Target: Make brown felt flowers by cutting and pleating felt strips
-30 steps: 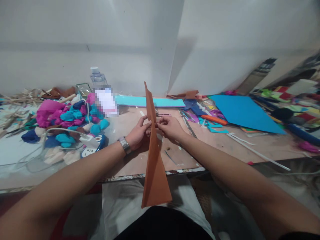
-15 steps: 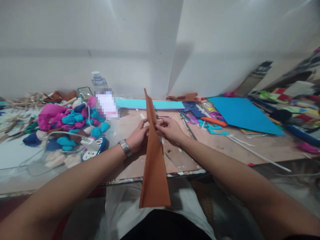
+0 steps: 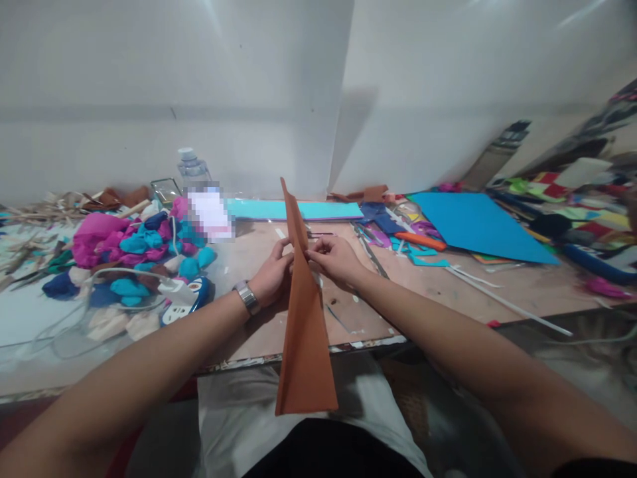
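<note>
A long brown paper sheet (image 3: 304, 338) stands on edge between my hands, running from above the table down over my lap. My left hand (image 3: 271, 275), with a metal watch on the wrist, pinches the sheet from the left side. From the right, my right hand (image 3: 336, 259) pinches the same spot with its fingertips. Both hands hover just above the brown tabletop (image 3: 448, 292).
A heap of pink, teal and blue crumpled paper (image 3: 134, 242) lies at the left with a white power strip (image 3: 182, 295) and a water bottle (image 3: 192, 166). A teal strip (image 3: 318, 210), a blue sheet (image 3: 478, 226), an orange cutter (image 3: 421, 240) and paper scraps lie behind and to the right.
The hands and brown sheet keep the same grip; the sheet has shifted slightly left in view as the camera moved.
</note>
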`<state>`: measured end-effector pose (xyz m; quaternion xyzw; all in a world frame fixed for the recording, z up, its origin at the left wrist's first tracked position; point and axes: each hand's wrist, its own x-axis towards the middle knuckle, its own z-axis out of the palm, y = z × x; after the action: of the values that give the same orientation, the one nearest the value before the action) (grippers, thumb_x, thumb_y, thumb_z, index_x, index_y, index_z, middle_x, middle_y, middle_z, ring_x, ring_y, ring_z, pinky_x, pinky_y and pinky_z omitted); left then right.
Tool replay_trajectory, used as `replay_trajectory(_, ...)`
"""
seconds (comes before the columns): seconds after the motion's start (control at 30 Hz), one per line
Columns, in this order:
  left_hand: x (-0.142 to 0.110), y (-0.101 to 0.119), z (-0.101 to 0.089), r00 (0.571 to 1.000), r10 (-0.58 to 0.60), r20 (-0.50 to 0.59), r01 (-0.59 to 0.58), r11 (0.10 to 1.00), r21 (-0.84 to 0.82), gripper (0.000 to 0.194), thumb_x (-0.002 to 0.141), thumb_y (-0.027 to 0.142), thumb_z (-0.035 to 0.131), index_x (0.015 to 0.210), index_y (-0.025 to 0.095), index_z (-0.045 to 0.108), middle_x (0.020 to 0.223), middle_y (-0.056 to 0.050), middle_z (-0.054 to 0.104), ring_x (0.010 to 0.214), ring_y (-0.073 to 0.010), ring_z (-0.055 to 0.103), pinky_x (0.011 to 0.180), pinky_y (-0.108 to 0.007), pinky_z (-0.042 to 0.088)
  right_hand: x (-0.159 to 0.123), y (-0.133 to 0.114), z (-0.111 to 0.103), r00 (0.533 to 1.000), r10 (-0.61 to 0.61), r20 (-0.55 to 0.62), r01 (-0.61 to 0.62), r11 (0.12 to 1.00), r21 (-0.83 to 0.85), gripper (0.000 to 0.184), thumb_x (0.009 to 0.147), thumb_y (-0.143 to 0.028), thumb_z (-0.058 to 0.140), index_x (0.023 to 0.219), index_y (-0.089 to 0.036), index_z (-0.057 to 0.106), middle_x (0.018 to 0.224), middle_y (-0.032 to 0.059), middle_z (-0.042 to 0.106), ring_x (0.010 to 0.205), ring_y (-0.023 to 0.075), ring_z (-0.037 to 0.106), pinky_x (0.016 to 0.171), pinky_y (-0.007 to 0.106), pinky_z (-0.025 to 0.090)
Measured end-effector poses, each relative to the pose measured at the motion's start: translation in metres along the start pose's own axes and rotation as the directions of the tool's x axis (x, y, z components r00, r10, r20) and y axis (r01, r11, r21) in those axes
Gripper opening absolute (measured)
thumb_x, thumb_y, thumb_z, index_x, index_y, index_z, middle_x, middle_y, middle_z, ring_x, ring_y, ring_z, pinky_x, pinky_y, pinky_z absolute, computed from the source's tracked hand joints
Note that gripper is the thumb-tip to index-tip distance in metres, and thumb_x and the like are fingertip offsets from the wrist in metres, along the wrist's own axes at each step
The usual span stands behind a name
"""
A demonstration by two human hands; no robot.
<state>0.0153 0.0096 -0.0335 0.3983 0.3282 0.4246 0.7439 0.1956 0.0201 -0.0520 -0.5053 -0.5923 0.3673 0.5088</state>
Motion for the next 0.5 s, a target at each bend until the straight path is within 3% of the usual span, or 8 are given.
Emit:
replay_trajectory(0.33,-0.0003,-0.0005,-0.0044,0.998,0.035,0.056,-0.040,0.996,0.082,0.062,0.082,0.033,0.085,0.135,0.032,0.053,0.080,0.003,0.070,0.063,-0.0152,0.068,0.058,-0.024,0.052,-0.0041,-0.0054,0.0039,0.998,0.041,0.056,-0.045,0.995,0.088,0.036,0.071,-0.048,0.083,0.072,-0.019,0.061,0.067,-0.0016,0.060,0.062,0.0125,0.053,0.053,0.022,0.040)
replay_trajectory(0.5,-0.0013,-0.0008,-0.0022,0.996,0.043,0.077,-0.050,0.995,0.084,0.065,0.083,0.035,0.083,0.139,0.030,0.051,0.089,-0.001,0.076,0.070,-0.0189,0.073,0.064,-0.028,0.056,-0.0060,-0.0045,0.0044,0.990,0.078,0.113,-0.095,0.984,0.150,0.039,0.075,-0.053,0.081,0.080,-0.022,0.058,0.064,-0.0050,0.057,0.053,0.0106,0.051,0.044,0.020,0.037)
